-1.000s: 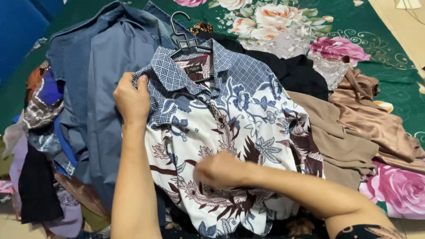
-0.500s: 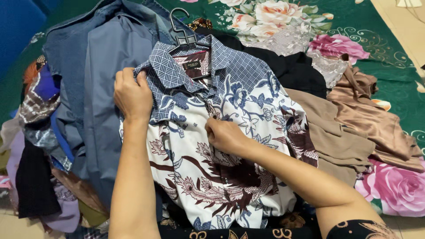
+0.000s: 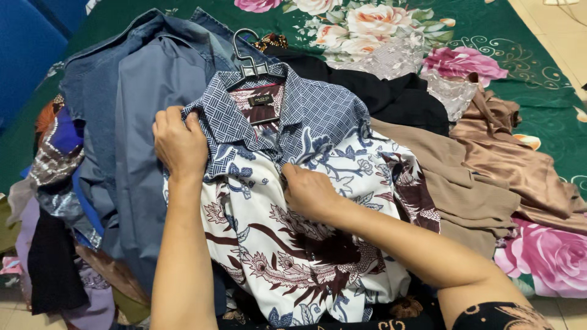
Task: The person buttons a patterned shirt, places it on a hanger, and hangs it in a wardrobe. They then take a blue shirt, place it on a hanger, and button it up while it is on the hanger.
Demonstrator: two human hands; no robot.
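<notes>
Right hand (image 3: 309, 192) hides the patterned shirt's (image 3: 293, 256) placket (fingertips unseen).

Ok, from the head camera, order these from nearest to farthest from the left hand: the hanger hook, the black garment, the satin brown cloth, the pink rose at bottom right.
From the left hand:
1. Hanger hook, up and to its right, above the collar.
2. Black garment, further right, behind the patterned shirt.
3. Satin brown cloth, far right.
4. Pink rose, bottom right corner of the bedspread.
</notes>
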